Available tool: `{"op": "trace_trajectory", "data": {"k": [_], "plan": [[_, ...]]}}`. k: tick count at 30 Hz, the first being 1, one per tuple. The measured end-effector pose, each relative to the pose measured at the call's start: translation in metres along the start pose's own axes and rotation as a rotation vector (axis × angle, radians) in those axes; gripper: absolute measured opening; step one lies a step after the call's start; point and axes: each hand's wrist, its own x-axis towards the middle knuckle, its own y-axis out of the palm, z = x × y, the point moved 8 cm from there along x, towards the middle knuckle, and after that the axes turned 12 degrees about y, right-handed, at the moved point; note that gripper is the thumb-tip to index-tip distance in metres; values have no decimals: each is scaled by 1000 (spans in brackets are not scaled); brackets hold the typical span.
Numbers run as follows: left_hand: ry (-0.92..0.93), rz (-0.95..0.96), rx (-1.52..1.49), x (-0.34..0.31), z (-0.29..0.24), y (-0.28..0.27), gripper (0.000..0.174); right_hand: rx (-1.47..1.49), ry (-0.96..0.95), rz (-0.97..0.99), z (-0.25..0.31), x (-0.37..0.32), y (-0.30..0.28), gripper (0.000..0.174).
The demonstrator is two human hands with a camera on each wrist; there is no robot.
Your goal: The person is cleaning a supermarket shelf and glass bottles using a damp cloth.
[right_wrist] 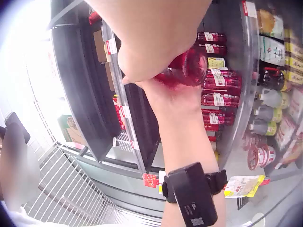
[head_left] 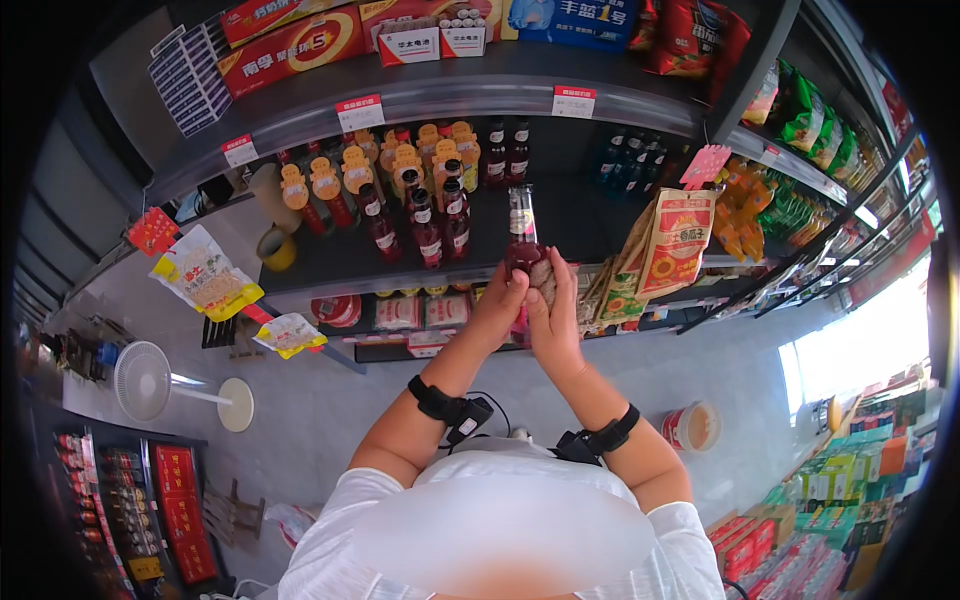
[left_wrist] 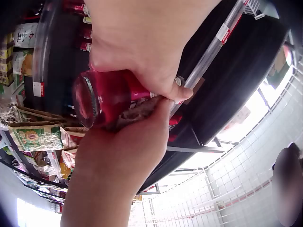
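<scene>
In the head view a glass bottle of red drink point(head_left: 521, 215) stands upright before my chest, its neck pointing at the shelf. My left hand point(head_left: 498, 308) grips it from the left, fingers round its lower body. On the other side, my right hand point(head_left: 556, 318) holds a crumpled greyish-brown cloth point(head_left: 541, 280) against the glass. The left wrist view shows the bottle's base point(left_wrist: 86, 100) and the cloth point(left_wrist: 138, 112) pinched between right hand and bottle. Seen from the right wrist, the bottle's red lower end point(right_wrist: 193, 67) sticks out between the hands.
Similar red bottles point(head_left: 427, 235) stand in rows on the dark shelf point(head_left: 330, 262), beside bottles with orange tags point(head_left: 358, 170). A yellow mug point(head_left: 276, 248) sits at the shelf's left end. Sunflower-seed bags point(head_left: 680, 240) hang on the right. A bucket point(head_left: 692, 427) and a white fan point(head_left: 143, 380) stand on the floor.
</scene>
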Motion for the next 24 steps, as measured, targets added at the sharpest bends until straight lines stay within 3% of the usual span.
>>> {"op": "trace_trajectory", "data": {"k": [6,11,14,18,21,24], "plan": [[66,-241,70,0,-10,-17,59,-89,-58,26,1,-10,13,58],[144,-293,-26,6,-16,-26,56,-66,-102,63,-3,-25,20,59],[132,-256,-27,8,-23,-26,58,39,46,129,-26,-24,19,55],[135,-173,-41,12,-28,-26,64,717,609,313,-71,-31,27,49],[60,-168,-192,10,-25,-21,72,1332,849,712,-65,-33,41,44],[82,-119,-206,10,-27,-10,77,1396,1006,665,-53,-38,39,40]]}}
